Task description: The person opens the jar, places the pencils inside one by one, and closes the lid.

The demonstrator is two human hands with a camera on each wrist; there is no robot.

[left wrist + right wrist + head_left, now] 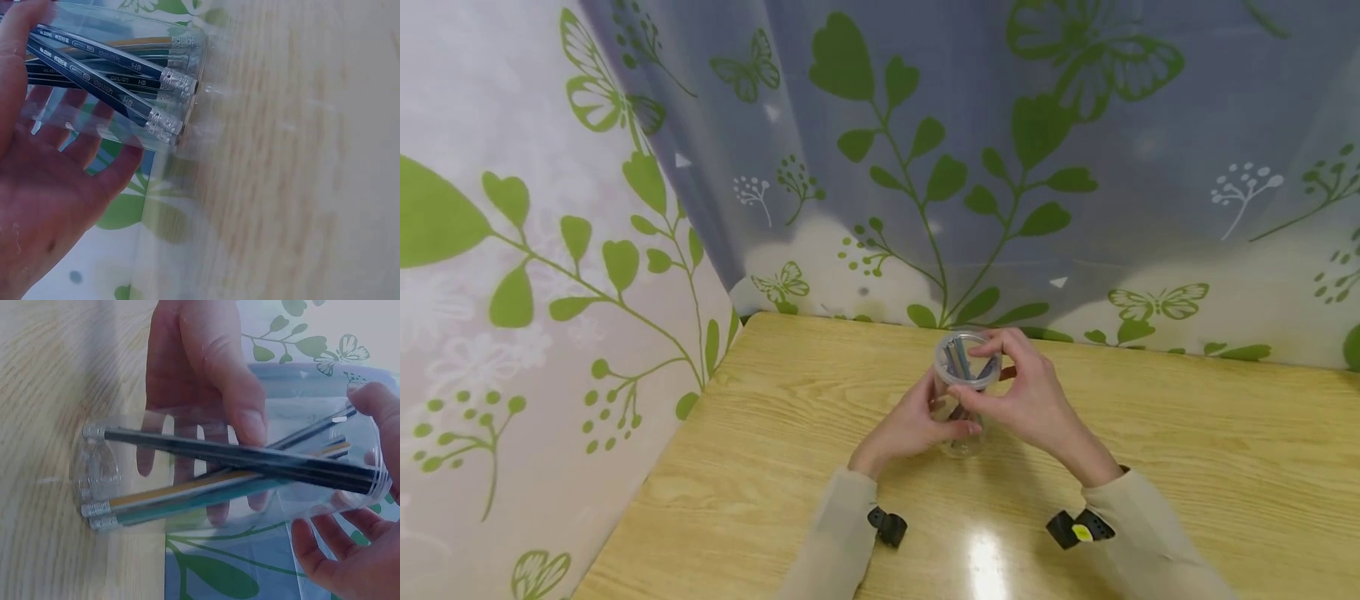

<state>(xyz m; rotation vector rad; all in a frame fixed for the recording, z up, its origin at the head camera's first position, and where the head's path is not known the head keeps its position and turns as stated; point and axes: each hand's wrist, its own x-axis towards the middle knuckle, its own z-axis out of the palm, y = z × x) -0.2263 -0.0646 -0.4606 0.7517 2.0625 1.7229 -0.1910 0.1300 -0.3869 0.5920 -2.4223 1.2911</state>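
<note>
A clear plastic jar [961, 450] stands upright near the back of the table, close over or on its surface. Several pencils [94, 78] lean inside it, mostly dark, with an orange one and a teal one. Their silver ferrule ends point down at the jar's bottom. My left hand [917, 421] wraps the jar's side from the left, thumb across the front. At the top, my right hand [1033, 396] grips the round rim [967, 383], thumb on the near side and fingers on the far side. In the right wrist view the left thumb [250, 425] lies along the clear wall.
The wood-grain table [1187, 433] stretches to both sides of the jar. Behind it hangs a cloth [970, 150] printed with green leaves and butterflies, and a similar pale cloth [535, 367] borders the left. Black straps [887, 527] sit at both wrists.
</note>
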